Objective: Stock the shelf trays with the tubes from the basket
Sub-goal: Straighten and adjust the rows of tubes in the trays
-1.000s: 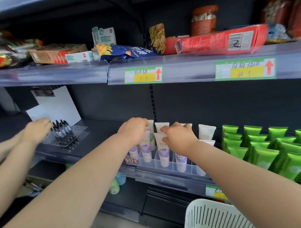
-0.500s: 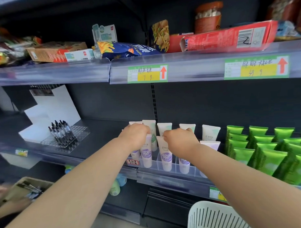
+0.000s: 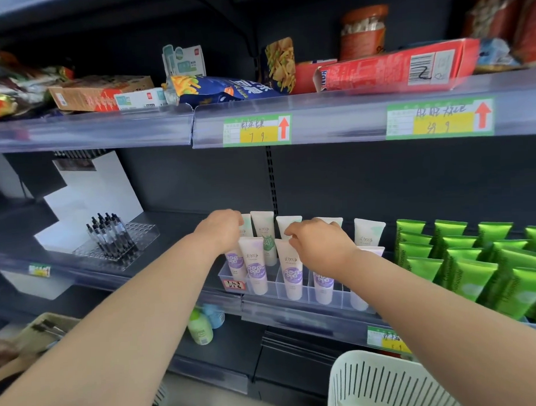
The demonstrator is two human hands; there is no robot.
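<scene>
White tubes with purple labels [image 3: 257, 270] stand cap-down in a clear divided shelf tray [image 3: 328, 301] on the middle shelf, with more white tubes [image 3: 368, 232] in the row behind. My left hand [image 3: 220, 231] is curled over the top of the leftmost front tube [image 3: 234, 262], its fingertips hidden. My right hand [image 3: 320, 246] pinches the top edge of the third front tube [image 3: 291, 275]. The white slotted basket [image 3: 385, 384] sits at the bottom right below my right forearm; its contents are out of view.
Rows of green tubes [image 3: 475, 262] fill the shelf to the right. A clear stand of black pens [image 3: 113, 238] and a white card [image 3: 93, 196] stand to the left. Snack packs crowd the upper shelf. Another person's hand [image 3: 4, 351] is by a cardboard box [image 3: 49, 329], lower left.
The other person's hand left the pen stand and dropped to the box at lower left. My two hands stayed on the tube tops, shifting only slightly.
</scene>
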